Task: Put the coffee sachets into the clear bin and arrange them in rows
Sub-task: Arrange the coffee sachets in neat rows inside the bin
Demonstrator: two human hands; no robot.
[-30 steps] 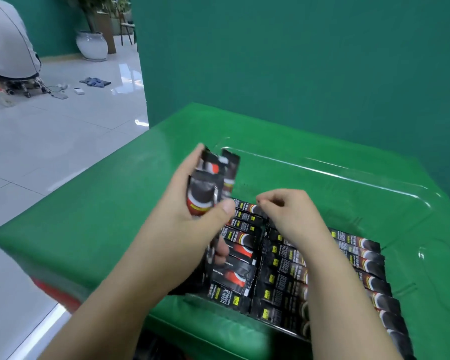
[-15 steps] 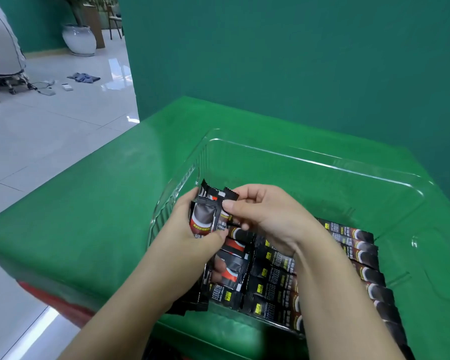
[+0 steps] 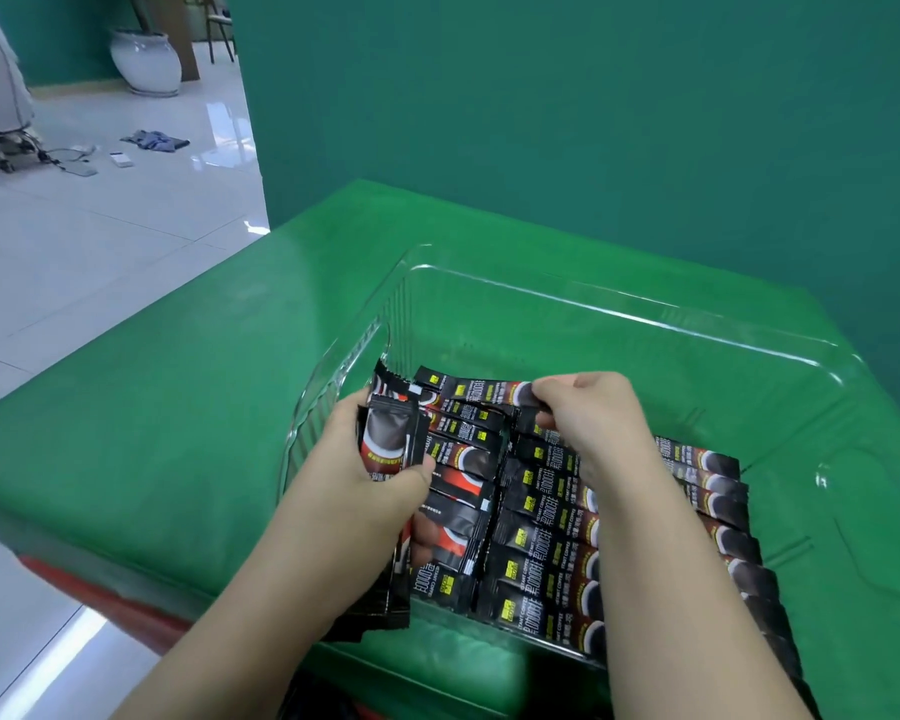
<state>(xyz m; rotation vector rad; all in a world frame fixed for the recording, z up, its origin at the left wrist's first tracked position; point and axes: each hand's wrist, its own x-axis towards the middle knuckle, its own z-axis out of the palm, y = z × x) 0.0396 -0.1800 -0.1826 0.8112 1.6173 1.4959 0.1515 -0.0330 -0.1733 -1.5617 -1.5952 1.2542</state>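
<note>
Clear bin on green table. Left hand grips bundle of sachets at bin's left wall. Right hand, fingers curled, pinches single sachet at far end of rows of sachets lying inside bin.

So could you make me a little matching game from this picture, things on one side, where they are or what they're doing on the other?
Things:
1. left hand
2. right hand
3. clear bin
4. white vase

Places or states:
A. standing on the tiled floor, far left
B. gripping a bundle of coffee sachets
C. sitting on the green table
D. pinching one sachet at the far end of a row

Pairs: 1-B, 2-D, 3-C, 4-A
</note>
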